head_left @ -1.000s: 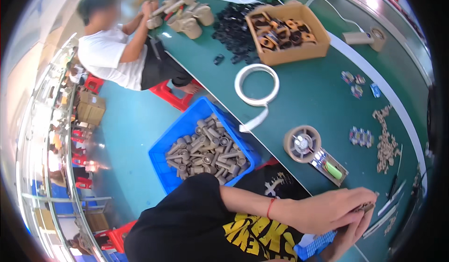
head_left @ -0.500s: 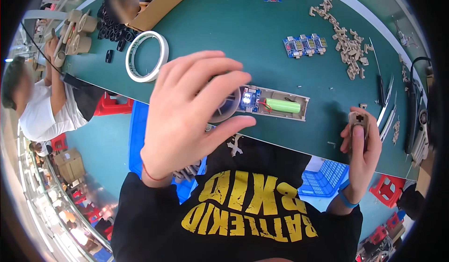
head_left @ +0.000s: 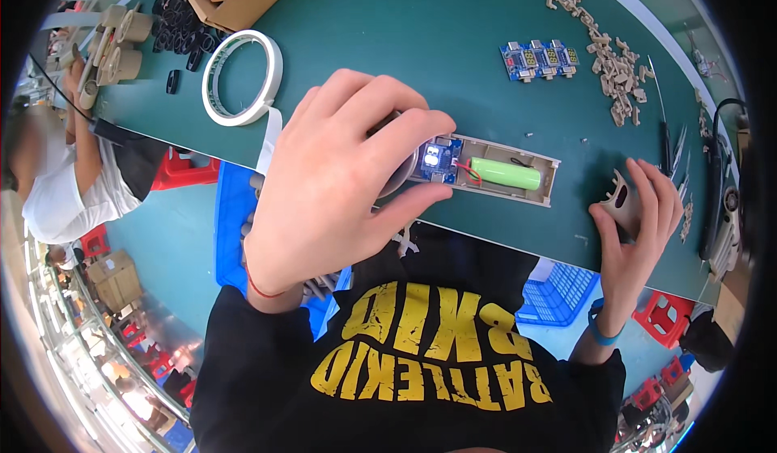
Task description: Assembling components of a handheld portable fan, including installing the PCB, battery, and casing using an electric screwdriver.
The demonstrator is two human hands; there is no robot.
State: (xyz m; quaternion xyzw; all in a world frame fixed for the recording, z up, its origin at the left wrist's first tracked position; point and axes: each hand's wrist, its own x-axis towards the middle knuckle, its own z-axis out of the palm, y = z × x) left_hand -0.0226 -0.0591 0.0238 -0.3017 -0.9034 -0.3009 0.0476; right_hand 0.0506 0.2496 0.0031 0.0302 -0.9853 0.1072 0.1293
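Note:
My left hand (head_left: 348, 182) is closed over the round end of a beige plastic housing (head_left: 544, 196), which lies open side up on the table. Its thumb and forefinger rest at the edges of a small blue circuit board (head_left: 441, 160) with a lit display. Beside the board a green cylindrical battery (head_left: 506, 174) sits in the housing, with red wires between them. The housing's round end is mostly hidden under my palm. Off to the right, my right hand (head_left: 643, 222) grips a small beige plastic cap (head_left: 622, 202) between thumb and fingers, its notched edge showing.
A roll of white tape (head_left: 277, 69) stands left of my left hand. Blue circuit boards (head_left: 538, 61) lie farther back, next to a pile of small beige parts (head_left: 619, 81). Tweezers (head_left: 678, 158) and a black-handled tool (head_left: 665, 150) lie at the right. A co-worker (head_left: 61, 162) sits at the left.
The beige cap has turned in my right hand: its cross-shaped hole faced up before, and its notched edge shows now. The left hand and housing sit slightly farther right in the picture.

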